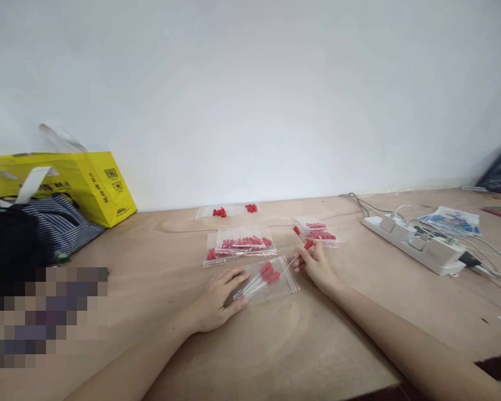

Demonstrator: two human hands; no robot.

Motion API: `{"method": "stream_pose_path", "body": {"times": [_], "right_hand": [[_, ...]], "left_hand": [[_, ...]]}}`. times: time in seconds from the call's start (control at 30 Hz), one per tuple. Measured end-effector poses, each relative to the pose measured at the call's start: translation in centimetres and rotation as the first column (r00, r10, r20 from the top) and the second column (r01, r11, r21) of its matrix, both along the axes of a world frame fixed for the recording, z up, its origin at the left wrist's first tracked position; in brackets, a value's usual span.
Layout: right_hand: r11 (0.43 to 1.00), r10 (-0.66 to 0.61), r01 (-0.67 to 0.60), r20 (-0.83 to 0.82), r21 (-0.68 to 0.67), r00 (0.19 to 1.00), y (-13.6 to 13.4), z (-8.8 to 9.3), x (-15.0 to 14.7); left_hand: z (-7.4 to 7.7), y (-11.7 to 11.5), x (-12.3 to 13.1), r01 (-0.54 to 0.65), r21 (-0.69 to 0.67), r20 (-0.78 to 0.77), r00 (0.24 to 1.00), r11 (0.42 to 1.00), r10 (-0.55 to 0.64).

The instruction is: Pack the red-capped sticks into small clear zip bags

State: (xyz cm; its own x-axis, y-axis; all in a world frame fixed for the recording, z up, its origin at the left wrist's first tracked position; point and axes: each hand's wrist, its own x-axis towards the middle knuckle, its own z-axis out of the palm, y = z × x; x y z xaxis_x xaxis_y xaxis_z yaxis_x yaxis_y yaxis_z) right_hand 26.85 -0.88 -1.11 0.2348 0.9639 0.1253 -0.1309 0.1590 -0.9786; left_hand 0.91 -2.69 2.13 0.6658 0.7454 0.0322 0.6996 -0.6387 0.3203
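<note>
In front of me lies a clear zip bag (290,281) with several droppers (269,273) in it, their red bulbs toward the right. My left hand (217,298) rests at the bag's left end, thumb and fingers spread apart and touching its edges. My right hand (315,264) is closed around a single dropper (308,244), pinching it near the red bulb. Its thin clear tube slants down left to the bag's right-hand edge; whether the tip is inside, I cannot tell. Behind my left hand, filled zip bags (244,243) of droppers lie overlapping.
More filled bags (320,234) lie beyond my right hand, beside a loose red bulb (296,230). Small red bulbs (219,212) sit on clear plastic near the wall. A white power strip (413,245) with cables is at right; a yellow bag (104,189) and striped bag (62,225) stand left.
</note>
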Motion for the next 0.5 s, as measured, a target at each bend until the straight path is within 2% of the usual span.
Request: {"method": "stream_pose_path", "body": {"times": [0.13,0.3,0.4,0.5], "right_hand": [[0.988,0.117,-0.128,-0.121,-0.087,0.986,-0.69,0.40,-0.70],[0.969,0.179,-0.201,-0.155,-0.143,0.972,-1.01,0.52,-0.75],[0.956,0.237,-0.259,-0.150,-0.142,0.960,-1.04,0.43,-0.67],[0.931,0.343,-0.347,-0.054,-0.115,0.938,-0.93,0.12,-0.56]], "left_hand": [[0.08,-0.01,0.05,-0.011,-0.022,0.017,1.000,1.000,0.012],[0.16,0.09,0.07,-0.029,-0.054,0.018,0.999,0.998,0.030],[0.00,0.19,0.00,-0.039,-0.056,0.040,0.998,0.998,0.041],[-0.20,0.28,-0.09,-0.046,-0.070,0.049,0.998,0.997,0.049]]}}
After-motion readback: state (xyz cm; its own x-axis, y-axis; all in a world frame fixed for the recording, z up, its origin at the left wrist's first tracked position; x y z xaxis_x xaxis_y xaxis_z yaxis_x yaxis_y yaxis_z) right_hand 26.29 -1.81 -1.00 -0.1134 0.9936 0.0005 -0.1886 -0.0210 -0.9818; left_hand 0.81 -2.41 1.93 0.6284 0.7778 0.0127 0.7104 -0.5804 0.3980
